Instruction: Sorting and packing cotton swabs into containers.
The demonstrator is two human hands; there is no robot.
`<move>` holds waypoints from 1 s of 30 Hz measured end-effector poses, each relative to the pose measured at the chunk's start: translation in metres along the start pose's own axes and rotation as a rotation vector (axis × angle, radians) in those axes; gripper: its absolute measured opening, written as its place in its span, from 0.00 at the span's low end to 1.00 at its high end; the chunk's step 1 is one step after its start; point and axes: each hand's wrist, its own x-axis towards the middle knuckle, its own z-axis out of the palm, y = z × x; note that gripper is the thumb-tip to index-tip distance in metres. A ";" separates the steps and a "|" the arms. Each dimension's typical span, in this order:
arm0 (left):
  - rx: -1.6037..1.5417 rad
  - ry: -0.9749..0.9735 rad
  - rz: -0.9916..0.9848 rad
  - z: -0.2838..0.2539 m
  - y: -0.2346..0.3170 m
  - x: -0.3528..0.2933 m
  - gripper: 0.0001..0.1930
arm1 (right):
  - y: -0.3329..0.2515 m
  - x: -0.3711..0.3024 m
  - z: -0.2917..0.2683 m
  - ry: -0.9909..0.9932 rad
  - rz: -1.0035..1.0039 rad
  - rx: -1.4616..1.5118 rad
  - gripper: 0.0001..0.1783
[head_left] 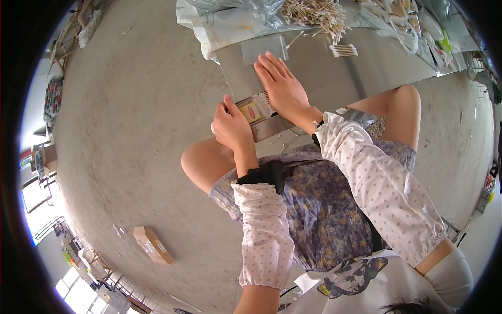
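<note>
I am looking down on a grey tabletop (334,78) that is carrying everything within reach of the seated person. At its 12 o'clock edge a loose heap of cotton swabs (314,13) is lying, with a small tidy bundle (343,50) set apart at 1 o'clock, seemingly sorted out of the heap. A clear flat sleeve (264,48) is waiting just beyond the fingertips. My right hand (282,86) is lying flat, fingers stretched, pressing a packet (256,107) of swabs against the near tabletop edge so it is not sliding. My left hand (231,125), at 7 o'clock of the packet, is pinching its near end, thumb on top, steadying it.
</note>
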 end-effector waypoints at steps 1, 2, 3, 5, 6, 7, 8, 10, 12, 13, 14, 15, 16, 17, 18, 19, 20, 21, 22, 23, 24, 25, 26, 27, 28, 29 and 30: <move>0.000 0.000 -0.001 -0.002 0.001 0.000 0.25 | -0.002 0.000 0.000 -0.005 -0.001 -0.001 0.25; 0.042 -0.023 -0.013 -0.003 0.002 0.000 0.26 | -0.004 0.000 0.000 -0.006 -0.002 -0.001 0.25; 0.084 -0.046 -0.025 -0.004 0.003 0.001 0.27 | -0.004 0.000 0.001 -0.004 -0.003 0.010 0.25; 0.088 -0.047 -0.019 -0.001 0.000 0.002 0.28 | -0.004 0.001 -0.001 -0.005 -0.005 0.017 0.25; 0.094 -0.045 -0.013 0.000 -0.001 0.002 0.28 | -0.003 0.001 -0.002 -0.007 -0.001 0.017 0.25; 0.093 -0.046 -0.016 0.002 -0.003 0.003 0.28 | -0.003 0.000 -0.002 -0.009 0.002 0.019 0.25; 0.045 -0.047 0.003 0.004 -0.004 0.003 0.28 | -0.002 0.000 -0.003 -0.011 0.000 0.018 0.25; -0.003 -0.043 0.019 0.008 -0.011 0.007 0.28 | -0.002 0.001 -0.003 0.001 0.016 0.048 0.25; -0.295 -0.123 0.013 0.012 -0.022 0.013 0.28 | -0.006 0.002 -0.003 0.000 0.015 0.053 0.25; -0.297 -0.118 0.009 0.014 -0.023 0.013 0.28 | -0.005 0.001 -0.002 -0.004 0.020 0.052 0.25; -0.343 -0.112 0.017 0.017 -0.023 0.012 0.27 | -0.005 0.001 -0.001 -0.006 0.012 0.054 0.25; -0.389 -0.104 0.026 0.018 -0.024 0.012 0.27 | -0.005 0.000 -0.001 -0.013 0.017 0.044 0.26; -0.392 -0.100 0.022 0.018 -0.023 0.011 0.27 | -0.004 0.000 0.000 -0.021 0.023 0.030 0.26; -0.351 -0.114 0.015 0.018 -0.021 0.010 0.26 | -0.004 0.000 0.001 -0.022 0.018 0.029 0.26; -0.309 -0.127 0.007 0.017 -0.020 0.010 0.26 | -0.005 0.000 0.003 -0.017 0.019 0.039 0.26; -0.310 -0.124 0.004 0.015 -0.020 0.010 0.26 | -0.008 0.000 0.003 -0.012 0.022 0.050 0.27; -0.305 -0.128 0.005 0.013 -0.020 0.010 0.25 | -0.011 0.001 0.004 -0.013 0.018 0.052 0.27; -0.299 -0.132 0.006 0.011 -0.020 0.010 0.25 | -0.016 0.002 0.005 -0.018 0.047 0.141 0.27; -0.302 -0.130 0.004 0.009 -0.017 0.009 0.25 | -0.020 0.003 0.005 -0.022 0.076 0.226 0.28; -0.261 -0.112 0.026 0.008 -0.013 0.007 0.24 | -0.023 0.004 0.005 -0.023 0.072 0.224 0.28; -0.220 -0.094 0.048 0.006 -0.010 0.005 0.23 | -0.025 0.005 0.004 0.018 0.103 0.361 0.27; -0.224 -0.095 0.047 0.005 -0.007 0.003 0.23 | -0.029 0.006 0.002 0.061 0.135 0.495 0.26; -0.216 -0.077 0.074 0.005 -0.004 0.002 0.23 | -0.035 0.007 0.002 0.060 0.134 0.490 0.26; -0.209 -0.061 0.101 0.004 -0.001 0.001 0.22 | -0.044 0.009 0.003 0.102 0.147 0.619 0.24; -0.211 -0.060 0.101 0.005 -0.004 0.002 0.22 | -0.051 0.010 0.003 0.143 0.159 0.754 0.21; -0.196 -0.068 0.107 0.005 -0.006 0.003 0.22 | -0.053 0.012 0.002 0.143 0.158 0.752 0.21; -0.182 -0.078 0.115 0.005 -0.008 0.004 0.21 | -0.054 0.013 0.000 0.098 0.227 0.857 0.21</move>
